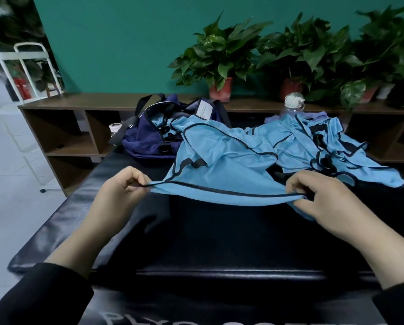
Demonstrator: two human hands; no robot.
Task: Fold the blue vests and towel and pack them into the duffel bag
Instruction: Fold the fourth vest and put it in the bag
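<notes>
Head view puts us at the first fold, as we judge it: our left hand (123, 186) pinches one end of the black-trimmed hem of a blue vest (219, 165) at centre frame, and our right hand (322, 195) pinches the other end, so the edge is stretched taut between them just above the black padded table (196, 231). The far part of the vest trails up toward the navy duffel bag (147, 139), which sits open in the upper middle. Next we would need to lay the vest flat on the bare padding and bring one side over the other, keeping the slippery cloth square. More blue vests (325, 141) lie heaped at the right; how many we cannot tell. A lilac cloth (273, 118) behind the heap may be the towel, mostly hidden.
</notes>
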